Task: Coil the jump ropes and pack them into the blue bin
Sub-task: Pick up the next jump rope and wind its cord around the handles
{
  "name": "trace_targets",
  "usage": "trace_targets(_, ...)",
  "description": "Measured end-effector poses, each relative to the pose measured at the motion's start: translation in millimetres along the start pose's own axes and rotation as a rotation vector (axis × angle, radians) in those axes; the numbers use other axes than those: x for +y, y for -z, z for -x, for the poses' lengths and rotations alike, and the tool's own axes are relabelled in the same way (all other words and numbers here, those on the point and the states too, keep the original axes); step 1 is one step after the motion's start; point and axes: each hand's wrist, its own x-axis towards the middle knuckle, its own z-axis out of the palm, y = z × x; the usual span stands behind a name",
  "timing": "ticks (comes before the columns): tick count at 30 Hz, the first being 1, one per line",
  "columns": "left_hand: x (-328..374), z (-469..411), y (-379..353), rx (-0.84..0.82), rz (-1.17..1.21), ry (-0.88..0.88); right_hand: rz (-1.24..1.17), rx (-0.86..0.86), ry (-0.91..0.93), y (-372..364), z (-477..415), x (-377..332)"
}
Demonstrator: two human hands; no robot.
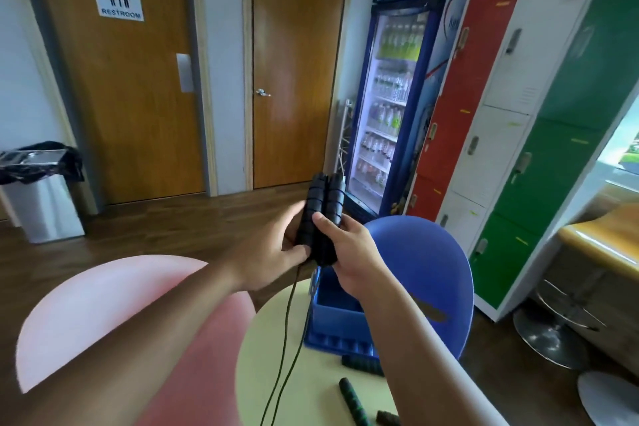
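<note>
Left hand (273, 254) and right hand (351, 249) grip paired black handles (320, 207) — cord (288, 315) dangling; blue bin (337, 339) beneath.

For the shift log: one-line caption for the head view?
Left hand and right hand hold two black jump-rope handles together above the blue bin, cord dangling over the yellow table.

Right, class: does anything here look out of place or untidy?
Yes. The cord hangs uncoiled below the black handles gripped by the left hand and right hand, and other rope handles lie loose on the table beside the blue bin, not in it.
</note>
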Motion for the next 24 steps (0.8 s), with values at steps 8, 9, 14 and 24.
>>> trace_targets(8,13,-28,57,-0.062,-0.723,-0.343,0.206,-0.246,-0.072,24,2,-40)
trace_targets(9,17,-34,59,-0.057,-0.895,-0.403,0.25,-0.291,-0.08,24,2,-45)
trace_targets(14,33,-55,55,0.016,-1.163,-0.762,0.404,-0.372,-0.068,20,7,-67)
trace_targets(24,37,-62,47,0.062,-1.012,-0.618,0.286,-0.478,-0.157,50,36,-71)
